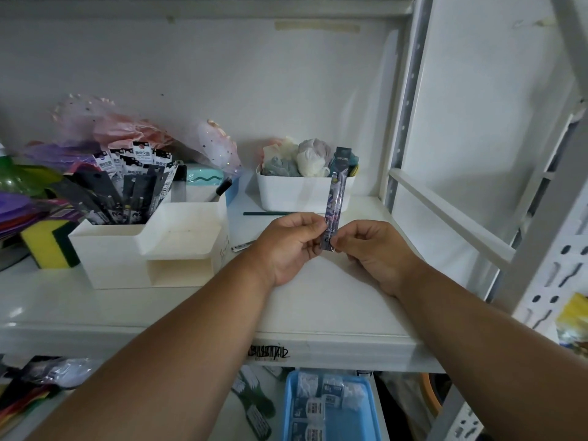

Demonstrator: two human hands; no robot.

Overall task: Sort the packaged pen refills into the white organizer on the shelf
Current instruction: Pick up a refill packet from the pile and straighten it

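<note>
Both hands are pinching one packaged pen refill at its lower end, left hand and right hand either side, its long axis rising upright from the fingertips. The white organizer is sitting left of the fingers, nearer the left hand.

You are standing at a stationery shop's stock shelving: a white metal shelf on slotted uprights, a white organizer crammed with packaged pen refills, a tub of small soft goods, and a blue tray of packets below.
</note>
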